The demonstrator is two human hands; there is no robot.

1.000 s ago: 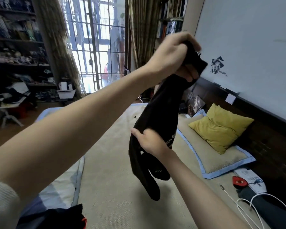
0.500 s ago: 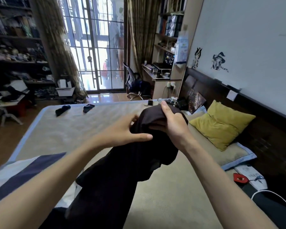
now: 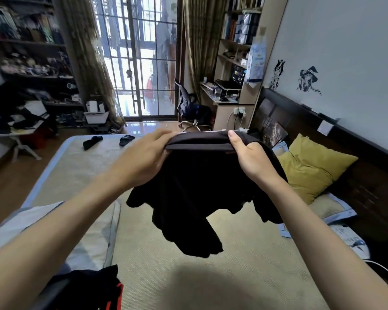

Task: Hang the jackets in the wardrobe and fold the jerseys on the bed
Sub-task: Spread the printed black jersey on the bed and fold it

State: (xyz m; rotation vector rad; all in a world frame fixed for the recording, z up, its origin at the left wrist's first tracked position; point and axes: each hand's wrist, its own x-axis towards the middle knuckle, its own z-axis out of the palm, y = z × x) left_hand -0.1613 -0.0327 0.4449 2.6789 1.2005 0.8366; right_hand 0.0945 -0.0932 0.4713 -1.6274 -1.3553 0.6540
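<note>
**Bedroom count: what is showing**

Two hands are showing, the left hand (image 3: 143, 157) and the right hand (image 3: 251, 157), and between them one black jersey (image 3: 188, 193) is hanging. One bed (image 3: 211, 276) is lying below. Two small dark items (image 3: 92, 141) (image 3: 126, 139), too small to identify, are lying at its far end. One yellow pillow (image 3: 311, 166) is sitting by the headboard. One black-and-red garment (image 3: 94, 289) is lying at the near edge. Two wall decals (image 3: 277, 73) (image 3: 308, 80) are showing. One office chair (image 3: 188, 108) is standing by the desk.
</note>
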